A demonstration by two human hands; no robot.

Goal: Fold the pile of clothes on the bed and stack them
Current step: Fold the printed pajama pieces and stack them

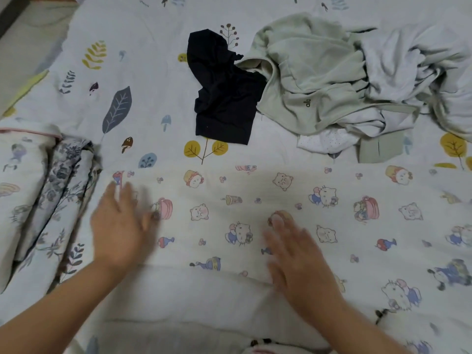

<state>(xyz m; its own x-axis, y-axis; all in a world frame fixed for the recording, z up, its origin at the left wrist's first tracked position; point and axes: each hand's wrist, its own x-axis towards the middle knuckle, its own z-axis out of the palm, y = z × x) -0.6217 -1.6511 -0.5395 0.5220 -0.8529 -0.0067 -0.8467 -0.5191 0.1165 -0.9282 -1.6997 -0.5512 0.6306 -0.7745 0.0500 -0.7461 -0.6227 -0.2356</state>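
A cream cloth printed with cartoon cats and bears (255,200) lies spread flat across the near part of the bed. My left hand (120,226) hovers or rests flat on its left end, fingers straight and blurred. My right hand (296,256) lies flat on its middle, fingers extended. At the left edge sits a stack of folded garments (51,200), floral on top. Farther back lie a crumpled black garment (224,90) and an unfolded pile with a pale green top (311,72) and a white-lilac piece (419,60).
The bedsheet (127,60) with leaf and mushroom prints covers the bed. A grey-green folded piece (380,146) and a dotted white cloth (327,141) poke out under the pile. The bed's edge and a dark frame (12,14) show at top left.
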